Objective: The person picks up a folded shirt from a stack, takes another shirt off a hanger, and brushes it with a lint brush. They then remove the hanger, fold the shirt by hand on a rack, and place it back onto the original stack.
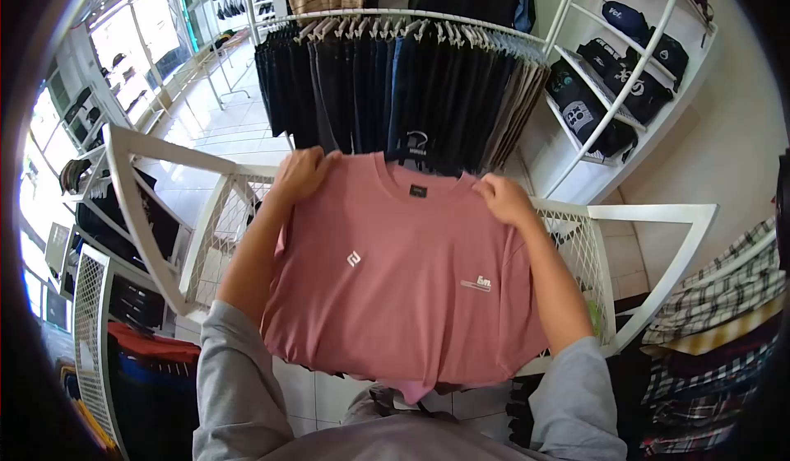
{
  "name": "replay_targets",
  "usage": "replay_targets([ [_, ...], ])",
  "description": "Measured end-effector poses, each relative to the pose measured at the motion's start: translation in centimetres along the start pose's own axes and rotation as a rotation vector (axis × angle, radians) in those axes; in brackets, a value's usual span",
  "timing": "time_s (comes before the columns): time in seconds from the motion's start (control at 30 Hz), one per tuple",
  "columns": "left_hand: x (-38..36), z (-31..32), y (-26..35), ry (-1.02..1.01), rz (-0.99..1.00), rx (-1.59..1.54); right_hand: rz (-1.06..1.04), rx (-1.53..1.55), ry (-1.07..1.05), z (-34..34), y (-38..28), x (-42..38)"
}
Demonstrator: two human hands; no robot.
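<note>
A pink T-shirt (403,239) with small white prints on its chest is spread out in front of me. My left hand (303,171) grips its left shoulder, the fingers closed over the cloth. At the other shoulder my right hand (506,200) pinches the fabric the same way. A black hanger (415,152) shows at the neck opening, its hook pointing away from me. Below the collar is a dark label (418,191). The shirt's lower part droops toward my body and hides most of what lies beneath.
White metal frames with mesh (210,222) stand on both sides of the shirt. Beyond them, a curved rail (395,15) carries a row of dark trousers (354,82). Shelves at right hold caps and pouches (625,74). Plaid shirts (716,337) hang close on my right.
</note>
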State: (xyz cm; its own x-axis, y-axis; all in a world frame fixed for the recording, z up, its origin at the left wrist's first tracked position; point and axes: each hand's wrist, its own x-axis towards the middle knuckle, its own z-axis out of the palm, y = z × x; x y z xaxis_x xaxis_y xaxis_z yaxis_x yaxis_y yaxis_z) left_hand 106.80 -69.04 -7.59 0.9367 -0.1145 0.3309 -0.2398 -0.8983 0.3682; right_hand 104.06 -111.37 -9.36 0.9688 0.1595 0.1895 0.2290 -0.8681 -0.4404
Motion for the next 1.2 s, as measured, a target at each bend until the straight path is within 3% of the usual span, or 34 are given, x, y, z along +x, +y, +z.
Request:
replay_targets([
  [0.1,0.3,2.2,-1.2,-0.051,0.020,-0.038,0.036,-0.030,-0.011,1.5,0.7,0.1],
  [0.17,0.8,2.8,-1.8,-0.063,0.012,-0.054,-0.075,0.047,0.069,1.8,0.8,0.8],
  [0.47,1.1,4.3,-2.7,0.021,-0.016,0.002,-0.121,0.060,0.064,4.9,0.7,5.0],
  [0.57,0.7,4.4,-2.9,0.044,-0.043,-0.002,-0.069,0.105,-0.001,4.9,-3.0,6.4],
  [0.63,0.6,3.9,-3.0,0.042,-0.026,-0.139,-0.086,0.148,0.016,6.0,-4.5,7.4],
  [0.7,0.7,3.7,-3.8,0.065,-0.044,-0.204,-0.205,0.080,0.186,8.3,-4.3,8.7],
  [0.8,1.1,4.2,-5.5,0.028,-0.092,-0.709,-0.164,0.063,0.219,8.3,-5.2,8.4],
  [0.97,2.0,5.7,-6.7,-0.026,-0.045,-0.898,-0.120,0.043,0.242,7.1,-5.5,7.0],
  [1.03,2.1,4.4,-5.9,-0.039,-0.006,-0.946,-0.213,0.077,0.191,6.6,-5.7,6.5],
  [1.1,2.4,1.2,-3.8,-0.113,-0.113,-0.734,-0.225,0.120,0.164,5.5,-6.1,5.9],
  [1.2,3.7,-1.4,-2.4,0.021,-0.023,-0.668,-0.248,0.245,-0.126,3.4,-7.2,4.3],
])
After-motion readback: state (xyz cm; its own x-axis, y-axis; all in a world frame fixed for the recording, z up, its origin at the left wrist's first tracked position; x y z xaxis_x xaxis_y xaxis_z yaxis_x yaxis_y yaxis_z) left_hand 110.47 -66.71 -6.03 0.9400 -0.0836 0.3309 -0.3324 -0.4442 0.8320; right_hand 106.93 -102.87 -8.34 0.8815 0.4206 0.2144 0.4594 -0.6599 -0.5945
